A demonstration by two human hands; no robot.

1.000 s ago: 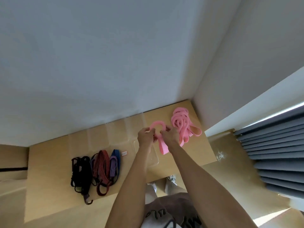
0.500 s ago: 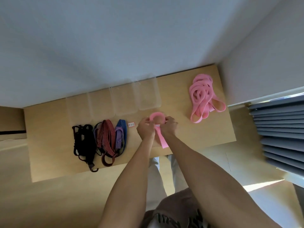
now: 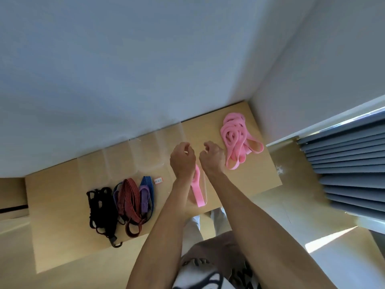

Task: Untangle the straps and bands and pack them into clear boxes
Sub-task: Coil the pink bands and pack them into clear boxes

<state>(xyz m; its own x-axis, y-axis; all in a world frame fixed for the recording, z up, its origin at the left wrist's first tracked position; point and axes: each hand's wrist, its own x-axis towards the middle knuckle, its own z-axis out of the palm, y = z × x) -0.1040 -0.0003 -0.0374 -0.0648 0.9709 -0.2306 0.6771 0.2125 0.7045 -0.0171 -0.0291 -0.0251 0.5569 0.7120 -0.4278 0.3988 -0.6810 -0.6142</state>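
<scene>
A pink band (image 3: pixel 197 189) lies stretched out near the table's front edge, apparently inside a faint clear box (image 3: pixel 205 197); its far end is hidden behind my wrists. My left hand (image 3: pixel 182 160) and my right hand (image 3: pixel 213 158) hover side by side just above it, fingers loosely curled, with nothing visible between them. A tangled pile of pink bands (image 3: pixel 236 140) lies to the right of my right hand. To the left lie a black strap bundle (image 3: pixel 101 207), a red strap (image 3: pixel 129 197), a purple band (image 3: pixel 144 195) and a blue strap (image 3: pixel 149 183).
A row of clear boxes (image 3: pixel 143 153) stands along the wall at the back of the wooden table (image 3: pixel 62 236). A small label (image 3: pixel 158 180) lies near the blue strap. Grey pleated curtains (image 3: pixel 343 163) hang at the right, beyond the table's end.
Both hands were pinching the looped pink band; now they have let go and spread apart, and the band lies flat below them. The view has tilted and shifted.
</scene>
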